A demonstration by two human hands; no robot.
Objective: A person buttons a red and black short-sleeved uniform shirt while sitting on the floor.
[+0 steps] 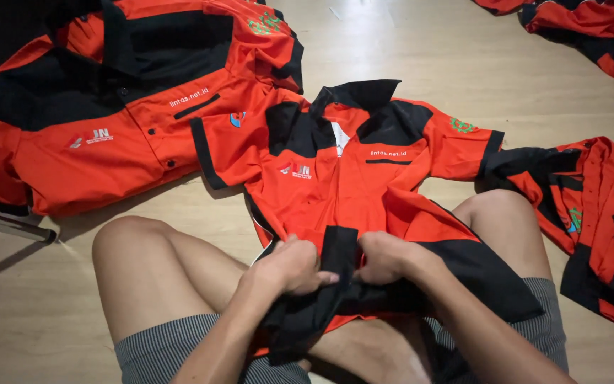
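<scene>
A person seated on a wooden floor [406,43] holds an orange-and-black shirt [349,178] spread across bare knees, collar pointing away. The left hand [289,267] and right hand [385,257] sit side by side at the lower front, each grip closed on the black hem band. A second shirt [108,92] of the same colours lies just beside it at left, a third [591,213] at right, and more [591,32] lie crumpled at upper right.

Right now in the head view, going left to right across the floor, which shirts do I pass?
Folded orange-and-black shirt stack → spread shirt held at its hem by left hand and right hand → crumpled shirt.
</scene>
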